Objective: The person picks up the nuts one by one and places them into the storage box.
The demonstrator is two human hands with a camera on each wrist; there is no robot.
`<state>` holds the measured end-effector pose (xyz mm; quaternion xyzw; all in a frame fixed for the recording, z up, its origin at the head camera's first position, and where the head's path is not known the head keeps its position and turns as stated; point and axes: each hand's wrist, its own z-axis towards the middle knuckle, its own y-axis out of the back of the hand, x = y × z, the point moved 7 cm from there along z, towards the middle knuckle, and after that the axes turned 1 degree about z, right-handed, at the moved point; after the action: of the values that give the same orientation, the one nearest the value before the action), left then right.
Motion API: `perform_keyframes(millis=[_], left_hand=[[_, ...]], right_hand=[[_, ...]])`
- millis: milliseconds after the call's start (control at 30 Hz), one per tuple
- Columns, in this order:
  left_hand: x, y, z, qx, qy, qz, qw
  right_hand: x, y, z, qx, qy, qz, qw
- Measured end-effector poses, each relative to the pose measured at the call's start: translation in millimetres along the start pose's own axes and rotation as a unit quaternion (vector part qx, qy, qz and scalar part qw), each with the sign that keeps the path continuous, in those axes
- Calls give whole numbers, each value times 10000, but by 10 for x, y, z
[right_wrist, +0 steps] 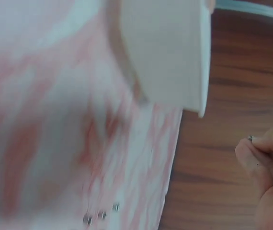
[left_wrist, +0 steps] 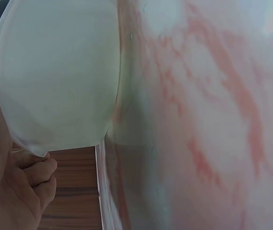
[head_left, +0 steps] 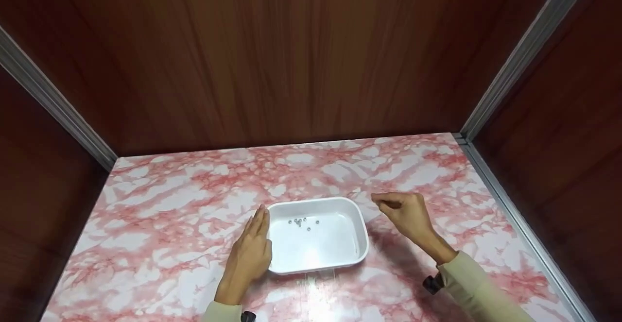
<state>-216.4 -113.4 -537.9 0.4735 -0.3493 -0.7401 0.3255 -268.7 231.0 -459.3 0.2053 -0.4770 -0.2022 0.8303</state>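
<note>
A white rectangular tray (head_left: 318, 259) with rounded corners stands on the table, several small nut-like silver pieces (head_left: 298, 222) lying on its floor toward the back left. Along the tray's left side my left hand (head_left: 250, 251) rests with straight fingers against the rim and wall. To the right of the tray, raised above the table, is my right hand (head_left: 406, 215). Its thumb and index finger pinch one tiny silver piece (right_wrist: 250, 138) at their tips, seen in the right wrist view. Loose silver pieces (right_wrist: 102, 214) lie on the tabletop in that same view.
The tabletop (head_left: 165, 205) has a pink and white marbled pattern. Dark wood panels (head_left: 291, 59) rise behind it and at both sides, with grey metal posts (head_left: 525, 50) at the corners. A bright glare lies in front of the tray.
</note>
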Motion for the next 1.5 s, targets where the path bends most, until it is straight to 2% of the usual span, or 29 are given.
perform_keyframes(millis=[100, 200, 300, 400, 533, 833, 967, 1167, 1500], left_hand=[[0, -12, -5, 33, 55, -179, 9998], [-1, -8, -13, 17, 61, -122, 9999], [3, -11, -20, 29, 78, -28, 10000], [7, -16, -21, 43, 87, 30, 9999], [9, -15, -22, 3, 80, 35, 10000], [5, -20, -27, -46, 72, -13, 10000], [-3, -16, -30, -53, 27, -50, 10000], [9, -11, -25, 46, 13, 112, 9999], [15, 8, 13, 102, 11, 263, 9996]], right_hand=[[-28, -57, 34, 65, -721, 580, 9957], [-59, -122, 56, 222, -1266, 970, 9870], [-87, -194, 57, 425, -1806, 1416, 9724], [-110, -282, 38, 634, -2221, 2033, 9515], [-112, -388, 14, 853, -2535, 2650, 9264], [-89, -550, -12, 1136, -3113, 3187, 8881], [-59, -633, -22, 1323, -3176, 3512, 8708], [-31, -731, -22, 1411, -3275, 3696, 8580], [-16, -928, 4, 1681, -3472, 3564, 8510]])
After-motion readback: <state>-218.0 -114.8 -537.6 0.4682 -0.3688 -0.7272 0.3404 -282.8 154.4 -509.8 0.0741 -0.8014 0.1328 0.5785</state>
